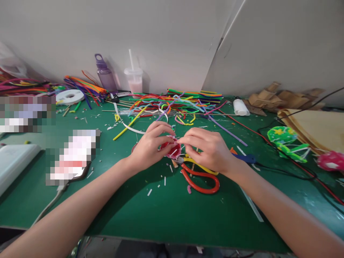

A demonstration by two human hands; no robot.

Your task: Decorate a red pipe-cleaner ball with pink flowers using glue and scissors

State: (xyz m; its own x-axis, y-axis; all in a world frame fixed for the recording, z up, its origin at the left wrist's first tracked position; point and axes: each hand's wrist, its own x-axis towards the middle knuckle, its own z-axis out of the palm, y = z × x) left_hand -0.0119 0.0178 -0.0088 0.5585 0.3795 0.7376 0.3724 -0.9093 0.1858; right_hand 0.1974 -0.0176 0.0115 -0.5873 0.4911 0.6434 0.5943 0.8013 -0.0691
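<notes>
Pink-and-red craft piece (174,151) is just beyond the scissors (201,174), over my green table (150,218): my left hand (151,145) grips it, my right hand (207,145) pinches its rim. Farther past the scissors, pipe cleaners (174,104) lie before a grey wall (161,28).

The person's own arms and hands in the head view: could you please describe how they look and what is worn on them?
The left hand and the right hand are ungloved. The left forearm and right forearm show no sleeves, and neither wrist carries a visible watch or bracelet. No rings or markings stand out, though some fingertips are hidden.
</notes>
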